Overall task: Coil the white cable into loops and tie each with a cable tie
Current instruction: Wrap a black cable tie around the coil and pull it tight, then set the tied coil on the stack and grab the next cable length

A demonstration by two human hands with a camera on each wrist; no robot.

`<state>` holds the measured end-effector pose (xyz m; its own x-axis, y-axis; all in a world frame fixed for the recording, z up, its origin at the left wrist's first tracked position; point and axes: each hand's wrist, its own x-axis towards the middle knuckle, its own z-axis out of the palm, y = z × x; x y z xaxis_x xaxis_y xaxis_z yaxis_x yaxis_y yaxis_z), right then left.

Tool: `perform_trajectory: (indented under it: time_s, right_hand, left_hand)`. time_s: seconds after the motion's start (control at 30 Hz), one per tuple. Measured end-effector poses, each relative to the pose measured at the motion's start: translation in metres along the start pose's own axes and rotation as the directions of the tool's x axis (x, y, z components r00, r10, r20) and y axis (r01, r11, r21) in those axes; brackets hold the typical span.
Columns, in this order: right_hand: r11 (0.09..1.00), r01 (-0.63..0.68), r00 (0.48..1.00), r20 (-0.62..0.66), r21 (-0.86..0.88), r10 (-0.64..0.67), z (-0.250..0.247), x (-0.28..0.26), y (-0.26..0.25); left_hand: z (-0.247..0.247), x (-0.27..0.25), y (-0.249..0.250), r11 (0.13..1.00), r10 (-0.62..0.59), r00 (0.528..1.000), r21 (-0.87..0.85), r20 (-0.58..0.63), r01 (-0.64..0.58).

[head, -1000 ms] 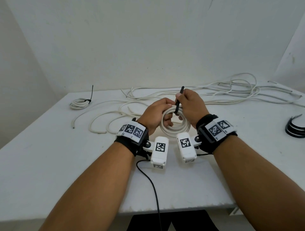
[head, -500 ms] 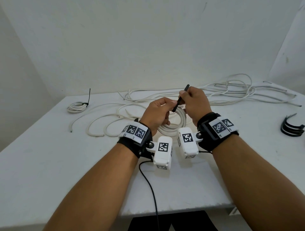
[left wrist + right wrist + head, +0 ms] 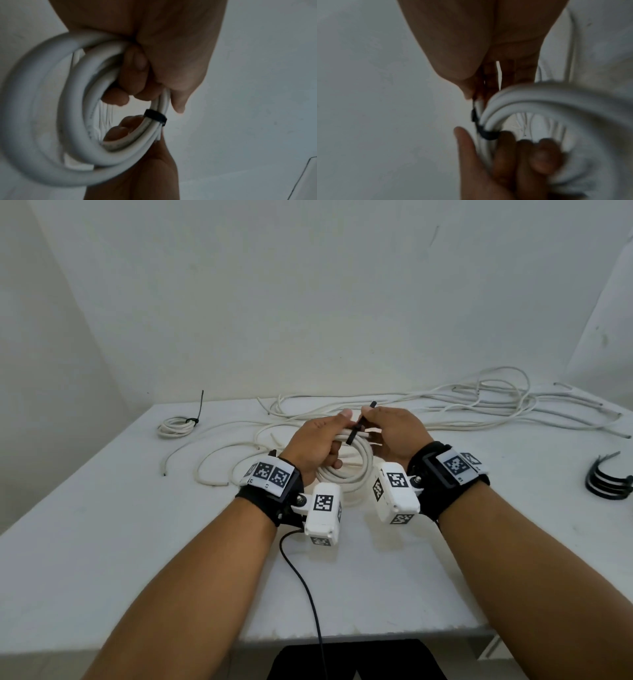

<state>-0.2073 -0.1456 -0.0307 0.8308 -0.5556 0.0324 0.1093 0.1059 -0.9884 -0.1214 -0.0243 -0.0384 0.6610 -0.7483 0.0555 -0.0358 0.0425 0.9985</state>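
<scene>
A coil of white cable (image 3: 356,463) is held above the table in front of me. My left hand (image 3: 317,440) grips the coil's strands, its fingers curled through the loop (image 3: 133,75). A black cable tie (image 3: 354,431) wraps the bundle (image 3: 155,117) and looks snug on the strands (image 3: 485,133). My right hand (image 3: 394,431) pinches the tie's free tail, which sticks up behind its knuckles. More loose white cable (image 3: 479,405) trails across the back of the table.
A small coil tied with a black tie (image 3: 176,426) lies at the back left. Loose cable curves (image 3: 219,460) lie left of my hands. Spare black ties (image 3: 608,482) sit at the right edge. A black cord (image 3: 308,594) runs off the front edge.
The tie's tail has tipped from upright to leaning away, with less of it showing above my right hand. The coil has turned flatter and both hands stay close together.
</scene>
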Motion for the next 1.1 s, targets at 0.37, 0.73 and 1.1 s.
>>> perform_trajectory:
  time_s: [0.37, 0.73, 1.1]
  right_hand:
    - [0.418, 0.147, 0.927, 0.272, -0.897, 0.257, 0.067, -0.029, 0.021]
    - [0.076, 0.174, 0.873, 0.189, -0.982, 0.450, 0.117, -0.032, 0.019]
    - [-0.031, 0.119, 0.903, 0.095, -0.992, 0.419, 0.118, -0.006, 0.062]
  left_hand:
    - [-0.124, -0.017, 0.024, 1.000, -0.010, 0.843, -0.022, -0.537, -0.002]
    - [-0.229, -0.025, 0.028, 0.941, 0.080, 0.839, 0.320, -0.538, 0.115]
    - [-0.280, 0.029, 0.023, 0.392, 0.139, 0.882, 0.843, -0.450, 0.369]
